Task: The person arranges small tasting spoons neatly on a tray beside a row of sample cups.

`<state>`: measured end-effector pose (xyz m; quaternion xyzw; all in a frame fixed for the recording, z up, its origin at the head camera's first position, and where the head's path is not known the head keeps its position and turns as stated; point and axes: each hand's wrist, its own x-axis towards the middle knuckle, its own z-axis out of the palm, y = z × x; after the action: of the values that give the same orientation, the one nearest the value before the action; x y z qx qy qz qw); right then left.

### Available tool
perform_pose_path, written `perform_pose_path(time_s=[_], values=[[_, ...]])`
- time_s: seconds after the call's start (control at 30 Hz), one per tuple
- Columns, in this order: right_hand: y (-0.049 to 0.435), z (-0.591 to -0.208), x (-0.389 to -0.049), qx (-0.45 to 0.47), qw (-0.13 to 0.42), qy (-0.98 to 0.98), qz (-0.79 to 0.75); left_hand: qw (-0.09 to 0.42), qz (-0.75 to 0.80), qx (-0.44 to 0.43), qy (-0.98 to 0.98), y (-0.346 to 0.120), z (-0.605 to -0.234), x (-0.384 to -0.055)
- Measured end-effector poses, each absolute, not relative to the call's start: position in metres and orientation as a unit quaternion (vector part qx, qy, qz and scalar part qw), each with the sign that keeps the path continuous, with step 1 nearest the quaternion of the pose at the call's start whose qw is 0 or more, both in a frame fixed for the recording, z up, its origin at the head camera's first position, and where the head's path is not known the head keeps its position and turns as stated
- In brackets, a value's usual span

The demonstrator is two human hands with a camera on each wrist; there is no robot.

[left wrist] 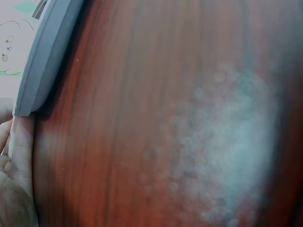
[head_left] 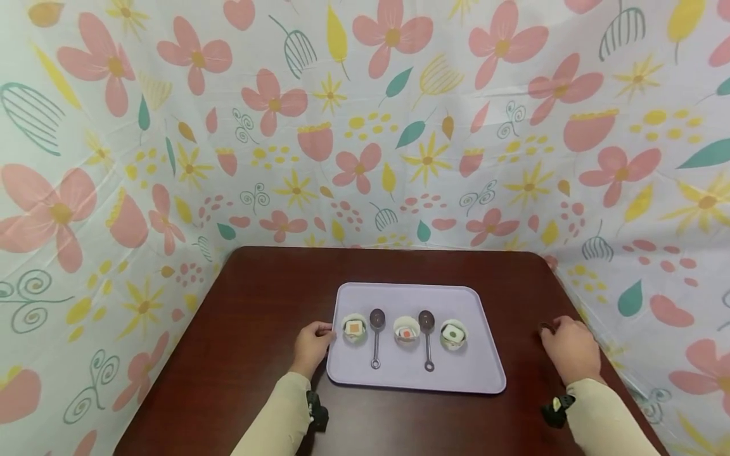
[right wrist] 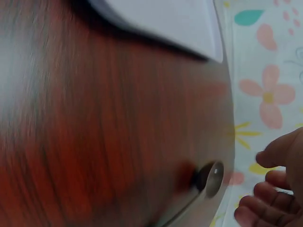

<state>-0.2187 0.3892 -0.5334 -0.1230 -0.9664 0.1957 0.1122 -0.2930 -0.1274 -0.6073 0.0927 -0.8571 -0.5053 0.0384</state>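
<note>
My left hand (head_left: 310,347) holds the left edge of a pale lilac tray (head_left: 399,377); in the left wrist view the fingers (left wrist: 21,142) lie at the tray's rim. On the tray stand three small pale cups (head_left: 354,337), each with a white square inside marked orange, red or green. Two spoons (head_left: 377,320) with dark bowls lie between the cups. Near the table's right edge my right hand (head_left: 575,348) is beside another spoon (right wrist: 215,179). The right wrist view shows a gap between its loosely bent fingers and that spoon.
The tray rests on a dark reddish-brown wooden table (head_left: 274,285) with rounded far corners. A floral-patterned cloth (head_left: 365,126) hangs behind the table and along both sides, close to the right hand.
</note>
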Motion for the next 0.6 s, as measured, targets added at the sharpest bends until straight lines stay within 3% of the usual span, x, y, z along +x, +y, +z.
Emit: perform_pose_path(time_s=[0.17, 0.6], values=[[0.41, -0.537, -0.208, -0.125, 0.039, -0.973, 0.189, 0.041, -0.501, 0.092, -0.859, -0.126, -0.604, -0.292], [0.425, -0.548, -0.212, -0.128, -0.062, -0.974, 0.177, 0.036, -0.509, 0.101, -0.854, -0.126, -0.604, -0.292]])
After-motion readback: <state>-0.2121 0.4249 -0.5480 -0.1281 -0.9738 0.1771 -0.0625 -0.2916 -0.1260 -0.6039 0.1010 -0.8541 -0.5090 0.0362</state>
